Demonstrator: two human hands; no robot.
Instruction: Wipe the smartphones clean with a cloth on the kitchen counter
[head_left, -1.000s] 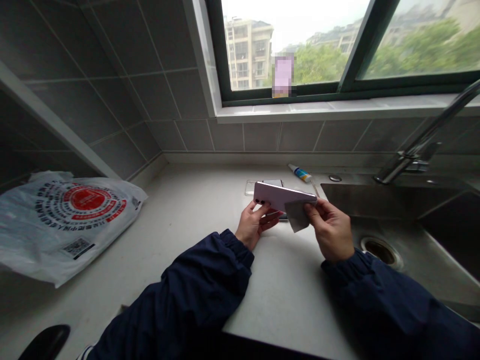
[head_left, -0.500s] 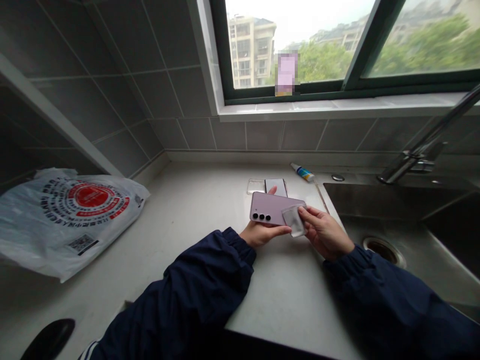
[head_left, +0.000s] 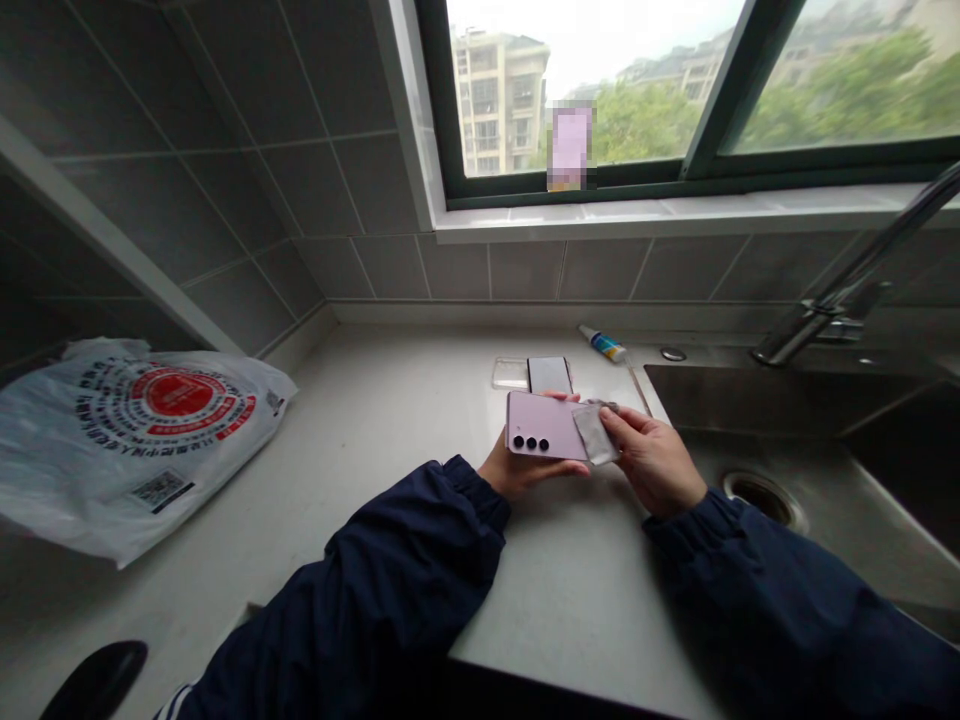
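Note:
My left hand grips a lilac phone from below, its back and three camera lenses facing up, just above the counter. My right hand pinches a small grey wipe and presses it on the phone's right end. Both arms wear dark blue sleeves. Just behind the phone on the counter lie a dark flat screen piece and a clear case.
A white plastic bag with red print lies at the left. A small tube rests by the back wall. The steel sink with its drain and tap is on the right. A dark object sits at bottom left.
The phone has turned from tilted on edge to back-up and flatter. The wipe went from hanging below the phone's right end to lying on its back.

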